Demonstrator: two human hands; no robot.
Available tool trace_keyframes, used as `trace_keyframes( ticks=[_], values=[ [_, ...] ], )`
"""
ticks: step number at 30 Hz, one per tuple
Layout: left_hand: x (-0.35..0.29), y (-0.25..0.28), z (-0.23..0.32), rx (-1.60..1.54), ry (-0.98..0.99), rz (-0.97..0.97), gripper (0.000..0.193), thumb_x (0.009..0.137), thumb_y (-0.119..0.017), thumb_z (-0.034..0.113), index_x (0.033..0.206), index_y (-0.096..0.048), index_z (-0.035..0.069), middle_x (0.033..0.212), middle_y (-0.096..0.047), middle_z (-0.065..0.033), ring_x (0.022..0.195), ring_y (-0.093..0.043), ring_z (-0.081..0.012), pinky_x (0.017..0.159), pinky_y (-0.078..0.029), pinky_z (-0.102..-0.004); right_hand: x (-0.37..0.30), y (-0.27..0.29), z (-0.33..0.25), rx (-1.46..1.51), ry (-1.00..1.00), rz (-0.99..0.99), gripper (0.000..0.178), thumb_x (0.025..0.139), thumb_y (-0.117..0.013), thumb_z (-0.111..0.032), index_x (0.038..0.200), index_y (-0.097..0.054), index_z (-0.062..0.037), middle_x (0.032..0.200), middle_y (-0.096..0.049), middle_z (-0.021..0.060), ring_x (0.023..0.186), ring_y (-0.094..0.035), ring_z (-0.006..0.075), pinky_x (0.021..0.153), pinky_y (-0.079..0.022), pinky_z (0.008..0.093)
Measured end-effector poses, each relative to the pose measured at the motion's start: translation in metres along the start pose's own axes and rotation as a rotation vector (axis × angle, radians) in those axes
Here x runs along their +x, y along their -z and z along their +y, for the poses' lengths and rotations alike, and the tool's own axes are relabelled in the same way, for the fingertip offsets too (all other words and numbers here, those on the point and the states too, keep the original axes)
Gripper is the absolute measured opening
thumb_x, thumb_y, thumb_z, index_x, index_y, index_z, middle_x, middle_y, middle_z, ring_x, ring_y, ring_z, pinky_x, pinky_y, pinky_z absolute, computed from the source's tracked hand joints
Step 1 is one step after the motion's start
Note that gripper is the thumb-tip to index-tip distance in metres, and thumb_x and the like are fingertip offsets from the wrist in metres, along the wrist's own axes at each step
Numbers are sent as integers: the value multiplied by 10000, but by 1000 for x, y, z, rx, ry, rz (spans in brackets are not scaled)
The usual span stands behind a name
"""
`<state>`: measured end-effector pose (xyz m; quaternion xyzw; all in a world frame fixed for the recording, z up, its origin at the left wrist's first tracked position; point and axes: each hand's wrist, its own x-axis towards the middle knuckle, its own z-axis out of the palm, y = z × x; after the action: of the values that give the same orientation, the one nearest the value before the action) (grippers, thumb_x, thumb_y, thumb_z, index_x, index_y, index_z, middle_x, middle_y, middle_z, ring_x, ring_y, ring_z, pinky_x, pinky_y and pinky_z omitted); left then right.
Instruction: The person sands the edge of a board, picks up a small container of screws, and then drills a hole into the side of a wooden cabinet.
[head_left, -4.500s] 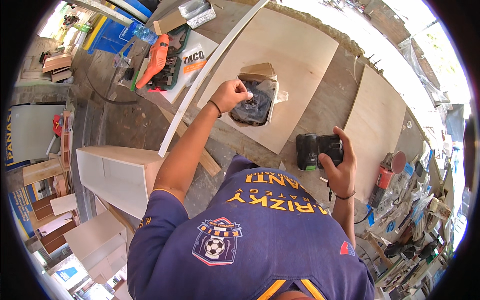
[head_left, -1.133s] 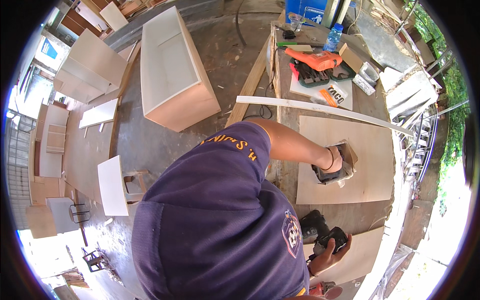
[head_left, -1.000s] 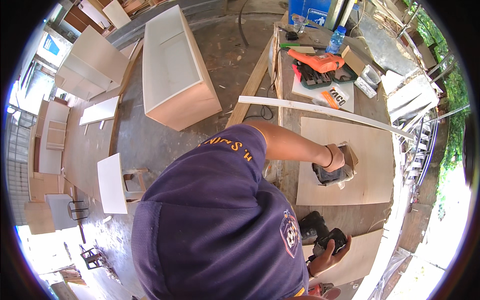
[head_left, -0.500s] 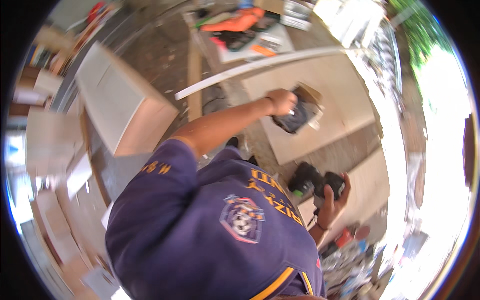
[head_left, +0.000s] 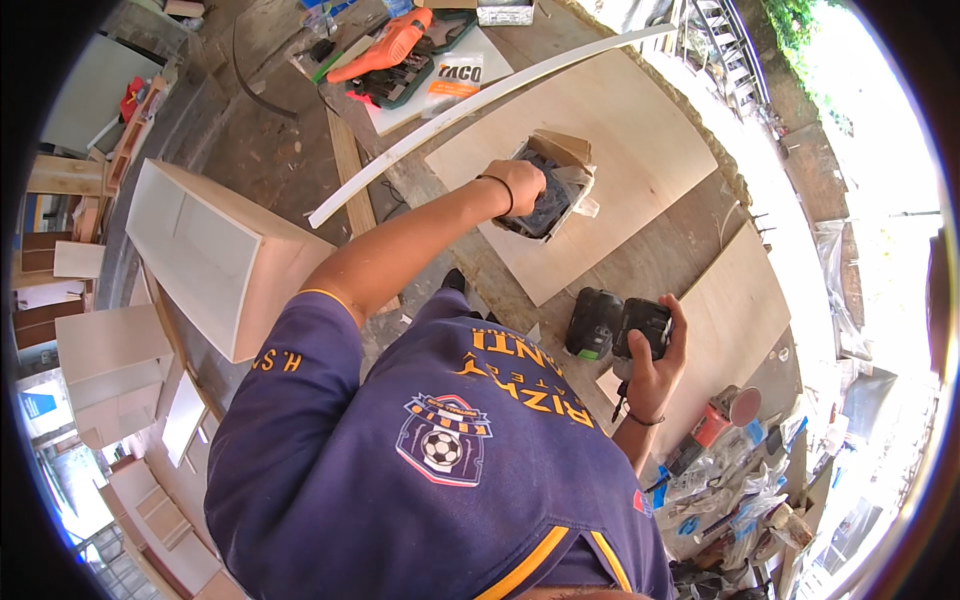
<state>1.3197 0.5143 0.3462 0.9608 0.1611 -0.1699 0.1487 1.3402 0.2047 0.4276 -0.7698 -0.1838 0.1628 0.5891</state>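
Left hand: fingers curled at the left side of an open carton; the tips are hidden, so whether they pinch anything cannot be told. Right hand: thumb and fingers grip a black block, near and right of the carton, beside a black body; whether the 2 join is unclear. The block is probably rigid and fairly heavy, best grasped across 2 opposite sides. The carton, on a pale board, seems light and crushable; its stiffer walls suit holding better than the dark, probably slippery film inside. Far left: white strip, then orange tool.
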Motion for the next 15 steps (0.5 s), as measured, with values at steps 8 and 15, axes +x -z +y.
trace_keyframes(
  ticks=[8, 15],
  values=[
    [4, -7, 2, 141, 8, 31, 138, 741, -580, 116, 828, -681, 79, 888, -673, -136, 893, -644, -286, 750, -527, -410, 3, 0, -2, 33, -20, -10, 539, 759, -637, -108, 1268, -482, -23, 984, -609, 85, 885, -576, 150, 814, -453, 282],
    [-4, 2, 6, 84, 88, 19, 164, 749, -588, 131, 854, -695, 64, 912, -681, -143, 872, -660, -286, 733, -533, -397, 8, 13, 43, 641, -108, -94, 473, 906, -485, -255, 1282, -449, 29, 1205, -533, 155, 1073, -546, 208, 878, -465, 333]
  ],
)
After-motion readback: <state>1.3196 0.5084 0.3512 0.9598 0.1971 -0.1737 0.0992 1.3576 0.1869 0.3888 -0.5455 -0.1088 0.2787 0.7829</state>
